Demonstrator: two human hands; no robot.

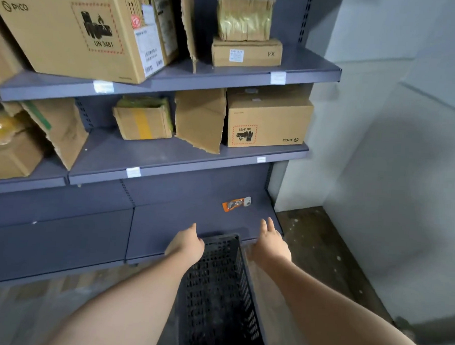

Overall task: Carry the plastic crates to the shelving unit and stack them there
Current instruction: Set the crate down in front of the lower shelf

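A black plastic crate (220, 292) with perforated walls sits between the person's two forearms, its far end at the front lip of the lowest shelf (193, 220) of the grey shelving unit (298, 71) and its near end out over the wooden floor (320, 241). Whether that far end rests on the shelf or is only level with it cannot be told.

The left hand (188, 245) is at the crate's far left corner, its fingers curled down over the rim, so the grip there looks closed on the crate. The right hand (270, 243) is just beside the far right corner with its fingers straight and slightly spread, reaching forward over the shelf edge; whether it touches the crate cannot be told.

Beyond the crate, further back on the same shelf, lies a small orange and white packet (236, 204). On the shelf above the crate stand a carton with a red dashed label (269, 123), a torn sheet of cardboard (200, 119) leaning beside it, and a small box with yellow tape (144, 120). Higher still, up and to the left of the crate, is a large carton (78, 30), and above the crate a flat box (246, 52) with a wrapped bundle (243, 15) on it. To the right of the crate rises a pale wall (392, 127).
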